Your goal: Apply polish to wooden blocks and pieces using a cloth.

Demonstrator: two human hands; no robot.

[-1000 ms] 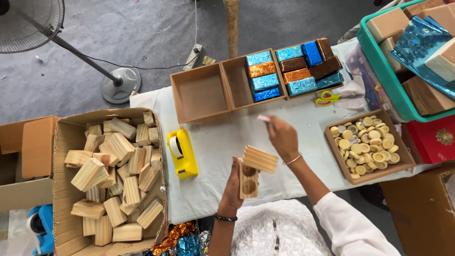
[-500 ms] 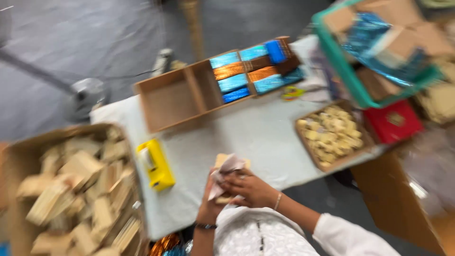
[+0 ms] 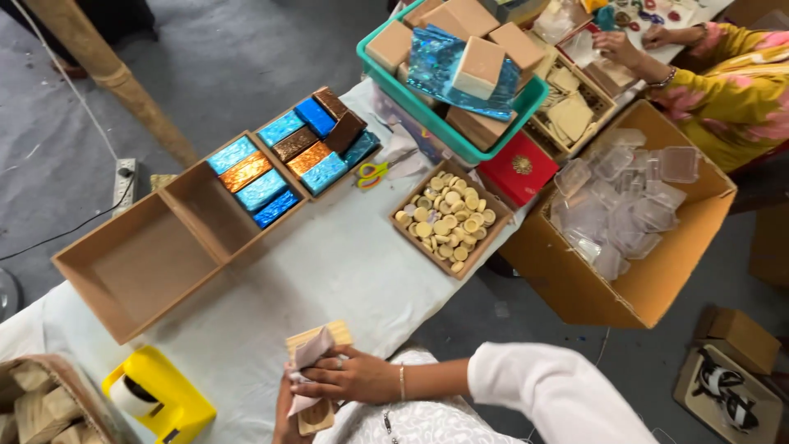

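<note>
At the bottom centre of the head view, the right hand (image 3: 349,380) is curling its fingers over a small wooden box (image 3: 316,374) and pinching a slip of pale paper (image 3: 311,352) against it. The left hand (image 3: 285,411) is gripping the box from beneath, its fingers mostly hidden, so I cannot tell how they are set. A yellow tape dispenser (image 3: 160,399) is sitting at lower left. Two empty wooden trays (image 3: 156,247) are lying at left. Nine foil-wrapped blocks (image 3: 292,152) are filling the next tray. One tray of round wooden discs (image 3: 448,218) is sitting at centre, with one pair of scissors (image 3: 374,171) beside it.
</note>
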